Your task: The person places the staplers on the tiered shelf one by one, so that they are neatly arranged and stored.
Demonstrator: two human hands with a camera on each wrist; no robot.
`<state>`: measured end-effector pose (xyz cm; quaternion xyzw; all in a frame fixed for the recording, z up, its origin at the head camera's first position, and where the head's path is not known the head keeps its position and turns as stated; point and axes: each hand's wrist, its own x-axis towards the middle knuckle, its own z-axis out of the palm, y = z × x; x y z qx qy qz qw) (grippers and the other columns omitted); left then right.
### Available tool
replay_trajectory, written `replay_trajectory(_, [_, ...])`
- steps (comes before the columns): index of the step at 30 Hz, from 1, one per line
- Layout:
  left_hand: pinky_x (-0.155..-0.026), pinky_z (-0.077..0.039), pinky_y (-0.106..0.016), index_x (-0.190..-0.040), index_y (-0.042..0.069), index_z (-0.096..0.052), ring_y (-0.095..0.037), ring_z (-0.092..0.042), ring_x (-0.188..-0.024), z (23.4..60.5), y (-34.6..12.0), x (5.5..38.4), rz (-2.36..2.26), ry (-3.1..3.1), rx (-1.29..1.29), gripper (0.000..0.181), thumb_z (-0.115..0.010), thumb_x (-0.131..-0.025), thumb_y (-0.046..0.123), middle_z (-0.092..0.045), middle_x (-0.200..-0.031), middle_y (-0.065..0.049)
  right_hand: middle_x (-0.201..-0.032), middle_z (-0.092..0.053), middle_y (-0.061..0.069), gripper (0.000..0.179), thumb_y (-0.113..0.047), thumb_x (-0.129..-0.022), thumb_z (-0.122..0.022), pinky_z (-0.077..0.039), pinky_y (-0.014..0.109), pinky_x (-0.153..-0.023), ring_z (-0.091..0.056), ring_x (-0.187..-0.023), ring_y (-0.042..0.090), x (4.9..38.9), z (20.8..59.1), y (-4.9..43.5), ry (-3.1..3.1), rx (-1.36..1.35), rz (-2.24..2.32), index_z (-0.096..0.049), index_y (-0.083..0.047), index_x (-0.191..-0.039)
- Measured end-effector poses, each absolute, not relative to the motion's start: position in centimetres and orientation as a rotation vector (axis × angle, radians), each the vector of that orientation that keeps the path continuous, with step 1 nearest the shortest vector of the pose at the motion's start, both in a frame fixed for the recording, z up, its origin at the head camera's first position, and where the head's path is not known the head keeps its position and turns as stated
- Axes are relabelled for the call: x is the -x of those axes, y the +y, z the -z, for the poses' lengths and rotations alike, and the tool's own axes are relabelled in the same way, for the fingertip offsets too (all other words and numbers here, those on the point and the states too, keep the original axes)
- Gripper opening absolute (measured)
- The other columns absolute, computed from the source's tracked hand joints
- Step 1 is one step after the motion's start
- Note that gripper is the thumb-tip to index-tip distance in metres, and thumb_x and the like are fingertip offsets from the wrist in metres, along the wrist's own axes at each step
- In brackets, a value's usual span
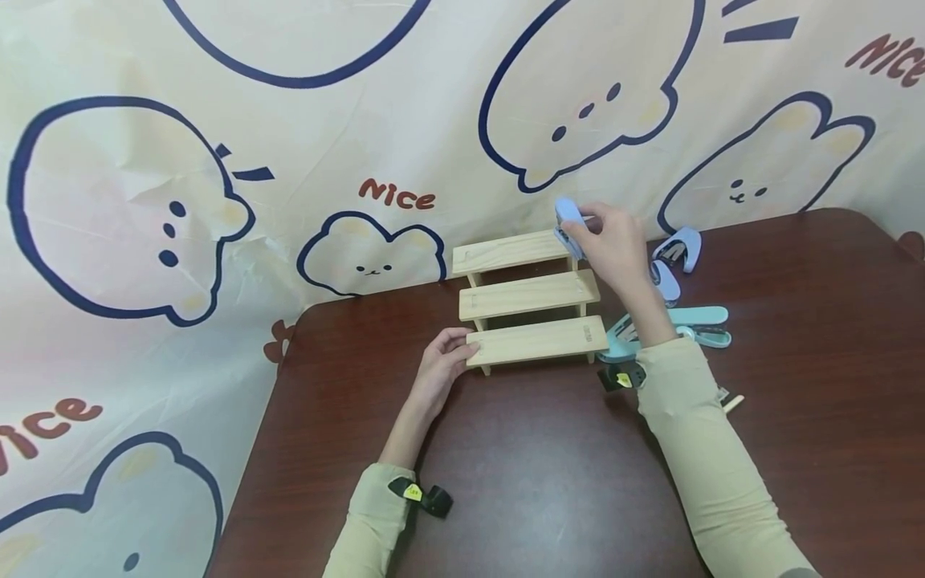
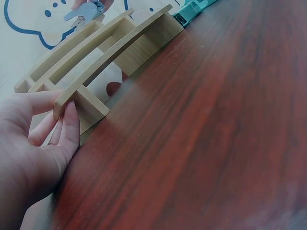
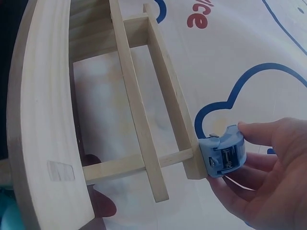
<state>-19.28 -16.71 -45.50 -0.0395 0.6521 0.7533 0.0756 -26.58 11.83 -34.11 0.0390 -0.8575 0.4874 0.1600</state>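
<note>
A pale wooden three-step rack point(image 1: 533, 341) stands on the dark table, its back near the patterned cloth. My left hand point(image 1: 442, 365) pinches the left end of the lowest step, thumb on top and fingers beneath, as the left wrist view shows point(image 2: 45, 139). My right hand point(image 1: 614, 245) grips a light blue stapler point(image 1: 568, 218) by the right end of the top step. In the right wrist view, the stapler point(image 3: 224, 153) is between thumb and fingers, its end close against that step; whether it rests there I cannot tell.
Right of the rack lie other staplers: light blue ones point(image 1: 682, 247) behind and teal ones point(image 1: 701, 315) nearer, partly hidden by my right wrist. A small pale object point(image 1: 733, 403) shows beside the right sleeve. Patterned cloth point(image 1: 347, 144) hangs behind the table point(image 1: 549, 466).
</note>
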Motion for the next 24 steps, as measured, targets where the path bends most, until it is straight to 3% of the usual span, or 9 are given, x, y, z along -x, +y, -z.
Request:
replay_trajectory(18, [-0.08, -0.056, -0.025, -0.123, 0.001, -0.061, -0.017, -0.063, -0.094, 45.63, -16.72, 19.34, -2.244, 1.98, 0.133, 0.026, -0.066, -0.098, 0.005, -0.063, -0.108, -0.007, -0.12, -0.071, 0.025, 0.041, -0.027, -0.102, -0.067, -0.059, 0.054, -0.095, -0.069, -0.109, 0.04, 26.61, 34.27, 11.9, -2.437, -0.107, -1.447, -0.067, 0.002, -0.13])
replay_trajectory(24, [-0.078, -0.055, -0.024, -0.124, -0.003, -0.06, -0.016, -0.063, -0.093, 45.61, -16.67, 19.4, -2.255, 1.978, 0.131, 0.028, -0.066, -0.097, 0.004, -0.063, -0.106, -0.006, -0.12, -0.07, 0.025, 0.042, -0.027, -0.102, -0.067, -0.059, 0.055, -0.095, -0.069, -0.109, 0.04, 26.61, 34.36, 11.88, -2.431, -0.109, -1.442, -0.067, 0.003, -0.13])
